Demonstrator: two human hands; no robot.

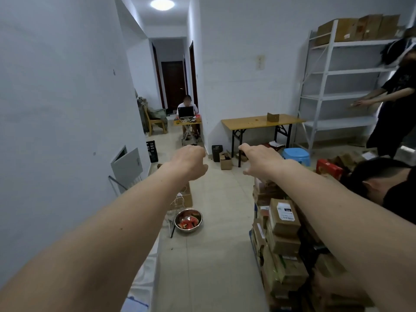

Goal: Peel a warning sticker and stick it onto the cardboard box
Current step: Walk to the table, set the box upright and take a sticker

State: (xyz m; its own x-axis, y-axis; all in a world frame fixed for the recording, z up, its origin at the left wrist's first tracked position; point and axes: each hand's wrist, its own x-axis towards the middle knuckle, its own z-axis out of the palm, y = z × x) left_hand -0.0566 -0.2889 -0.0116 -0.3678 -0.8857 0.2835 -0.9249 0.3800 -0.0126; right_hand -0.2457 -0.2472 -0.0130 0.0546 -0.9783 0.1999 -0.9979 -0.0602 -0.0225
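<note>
Both my arms reach straight out in front of me at chest height. My left hand (pixel 190 162) hangs with the fingers curled down and away from the camera, and nothing shows in it. My right hand (pixel 260 159) is held the same way, thumb sticking out to the left, with nothing in it. A stack of cardboard boxes (pixel 283 221) stands below my right forearm; the top one bears a white label. No warning sticker is in sight.
A metal bowl of watermelon rinds (pixel 188 220) sits on the tiled floor. A wooden folding table (pixel 261 122), blue stool (pixel 296 155) and white shelving (pixel 337 86) stand ahead right. One person crouches at right, another stands by the shelves, a third sits down the corridor.
</note>
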